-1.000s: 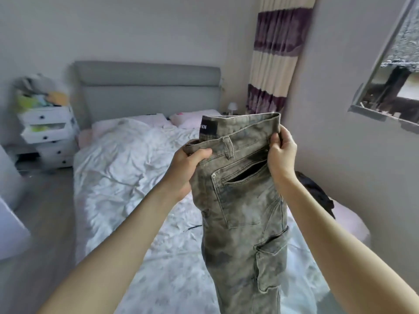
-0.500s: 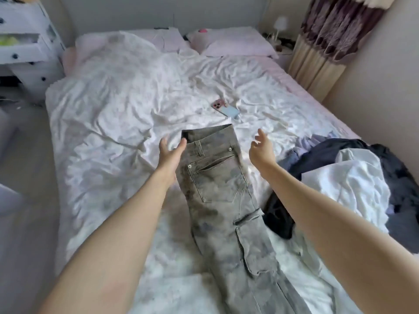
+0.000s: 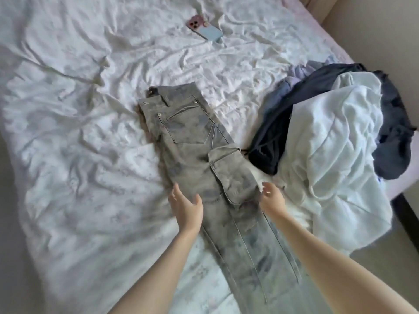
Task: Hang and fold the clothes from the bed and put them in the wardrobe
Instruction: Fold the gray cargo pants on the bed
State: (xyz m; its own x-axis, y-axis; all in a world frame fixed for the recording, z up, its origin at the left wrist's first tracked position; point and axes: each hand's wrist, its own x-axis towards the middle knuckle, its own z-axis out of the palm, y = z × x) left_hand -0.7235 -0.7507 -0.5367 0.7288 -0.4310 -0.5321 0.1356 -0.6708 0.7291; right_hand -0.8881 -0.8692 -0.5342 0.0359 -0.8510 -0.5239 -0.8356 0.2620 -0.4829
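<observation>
Early stage: camo trousers (image 3: 199, 159) laid flat on bed (image 3: 68, 155), unfolded, left hand (image 3: 187, 208) and right hand (image 3: 272, 199) open-fingered at thigh edges holding nothing; clothes pile (image 3: 335, 137) untouched, wardrobe unseen.

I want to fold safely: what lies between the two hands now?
In the head view, the camouflage trousers lie flat between the left hand and the right hand, at the cargo pocket.

Bed (image 3: 68, 155): camo trousers (image 3: 199, 155), phone (image 3: 204, 29), clothes pile (image 3: 335, 143), perhaps shirts.
</observation>
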